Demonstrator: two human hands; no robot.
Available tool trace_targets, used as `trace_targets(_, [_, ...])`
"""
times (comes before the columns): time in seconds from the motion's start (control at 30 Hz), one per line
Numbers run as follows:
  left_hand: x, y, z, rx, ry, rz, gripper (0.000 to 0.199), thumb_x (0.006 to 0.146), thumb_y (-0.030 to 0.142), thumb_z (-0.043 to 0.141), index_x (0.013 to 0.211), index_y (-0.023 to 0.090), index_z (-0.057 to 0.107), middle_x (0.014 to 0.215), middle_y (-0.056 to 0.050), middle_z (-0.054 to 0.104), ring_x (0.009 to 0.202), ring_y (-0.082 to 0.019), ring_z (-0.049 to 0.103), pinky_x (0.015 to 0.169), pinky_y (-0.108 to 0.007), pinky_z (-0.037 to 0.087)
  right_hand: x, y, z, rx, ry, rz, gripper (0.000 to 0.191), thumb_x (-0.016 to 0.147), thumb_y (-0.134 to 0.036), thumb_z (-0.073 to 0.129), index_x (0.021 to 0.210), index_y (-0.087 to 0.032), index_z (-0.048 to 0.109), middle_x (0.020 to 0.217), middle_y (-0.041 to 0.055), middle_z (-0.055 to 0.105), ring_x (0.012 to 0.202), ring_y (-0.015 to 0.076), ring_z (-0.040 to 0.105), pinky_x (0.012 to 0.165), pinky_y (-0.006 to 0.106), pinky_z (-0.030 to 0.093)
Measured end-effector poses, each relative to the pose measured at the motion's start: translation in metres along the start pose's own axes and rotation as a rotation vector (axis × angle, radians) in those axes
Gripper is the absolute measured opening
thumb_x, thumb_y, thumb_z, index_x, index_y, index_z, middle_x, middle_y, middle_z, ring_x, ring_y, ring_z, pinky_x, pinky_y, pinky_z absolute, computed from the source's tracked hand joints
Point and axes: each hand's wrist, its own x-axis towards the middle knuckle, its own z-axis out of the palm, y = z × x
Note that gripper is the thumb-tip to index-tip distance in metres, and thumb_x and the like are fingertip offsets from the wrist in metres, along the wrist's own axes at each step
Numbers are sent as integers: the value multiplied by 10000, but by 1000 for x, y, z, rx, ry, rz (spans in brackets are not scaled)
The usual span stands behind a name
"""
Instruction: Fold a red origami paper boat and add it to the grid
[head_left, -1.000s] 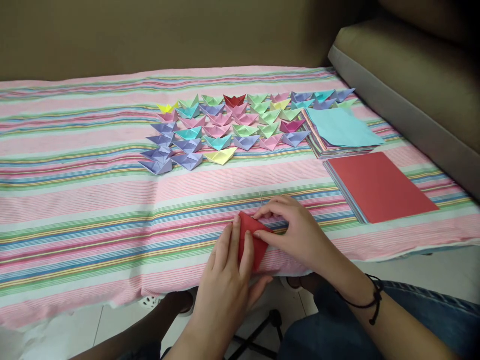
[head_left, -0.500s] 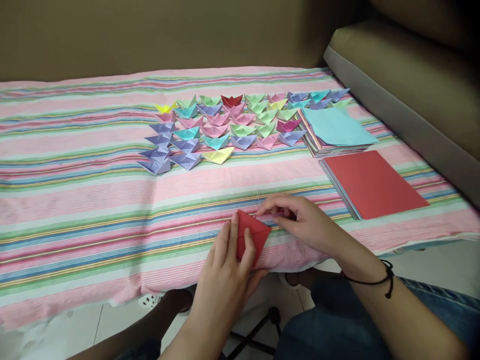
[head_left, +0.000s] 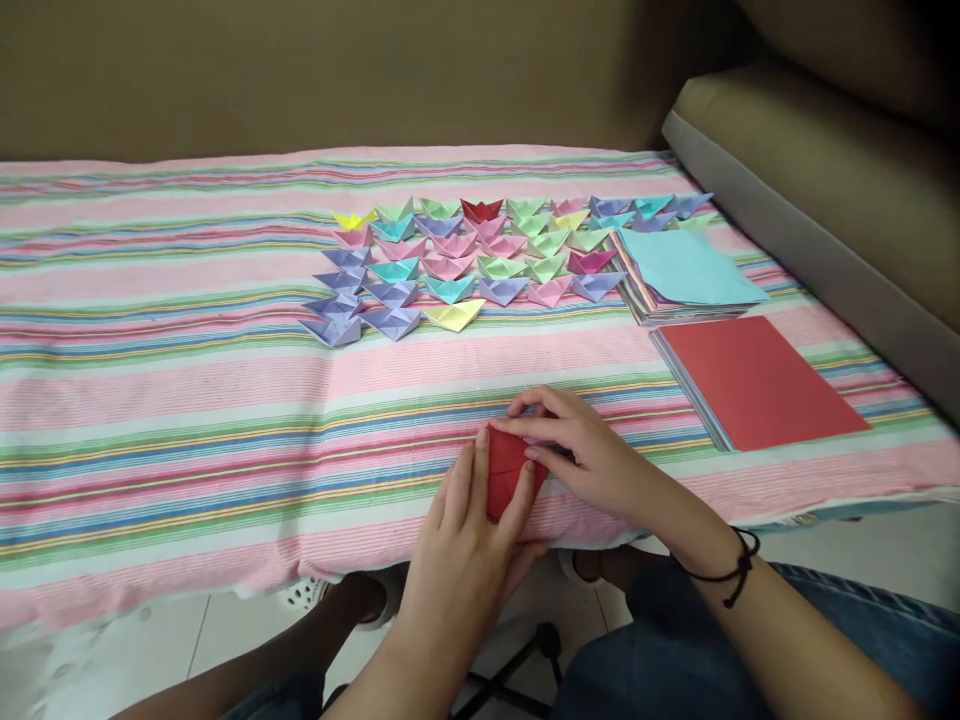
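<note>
A small folded piece of red origami paper point(head_left: 505, 472) lies close to the front edge of the striped cloth. My left hand point(head_left: 459, 535) grips it, fingers over its left and lower parts and the thumb side tucked below. From the right, my right hand point(head_left: 589, 445) pinches the paper's upper right edge, its fingertips on the top corner. A crease line crosses the paper. The underside, and whatever flap lies under my fingertips, is hidden.
Rows of folded paper boats point(head_left: 454, 268) in several colours stand farther back. To the right are a stack of paper with a light-blue top sheet point(head_left: 697, 268) and a stack topped by red paper point(head_left: 765, 385). A brown cushion point(head_left: 810, 170) borders the striped cloth point(head_left: 187, 390).
My right hand has moved left onto the red paper's upper right edge, where it was beside it before. My left hand keeps its hold. The view has shifted slightly.
</note>
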Motion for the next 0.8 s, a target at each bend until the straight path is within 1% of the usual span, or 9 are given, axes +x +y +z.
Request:
trace_targets(0.13, [0,1,0,-14,2,-13,648,775,525,565,1340,238,428,1411,-231,373,1273,-359,392,921,-440,453,-2,-1,1,-35,6,11,525,817,-26,488,1228,-346,551,1115,47,520,1002,209,505,894,423,427])
trace_targets(0.37, [2,1,-2,-33,3,-12,681,746,515,607,1341,234,430,1404,-232,383,1267,-351,408,900,-432,475,-1,-6,-1,-58,-3,-22,531,824,-17,458,1205,-372,565,1117,49,518,1014,213,507,892,434,431])
trace_targets(0.53, [0,0,-6,-41,12,-30,670,739,525,610,1317,222,463,1394,-237,395,1257,-356,419,893,-439,475,-1,-4,0,-63,-7,-24,499,842,-35,453,1201,-360,571,1114,53,517,1001,210,512,884,433,435])
trace_targets(0.63, [-4,-4,-8,-44,29,-52,641,743,526,604,1289,209,496,1394,-246,391,1266,-371,402,906,-467,455,-2,-3,1,-61,-8,-32,489,855,-43,445,1213,-356,561,1125,55,512,1027,210,503,899,433,424])
trace_targets(0.8, [-15,-15,-11,-21,76,-69,583,776,506,576,1273,209,511,1387,-236,406,1274,-379,385,917,-495,420,-2,-5,-1,-77,-25,-13,429,858,-108,508,1209,-348,570,1121,63,512,1019,222,503,892,438,423])
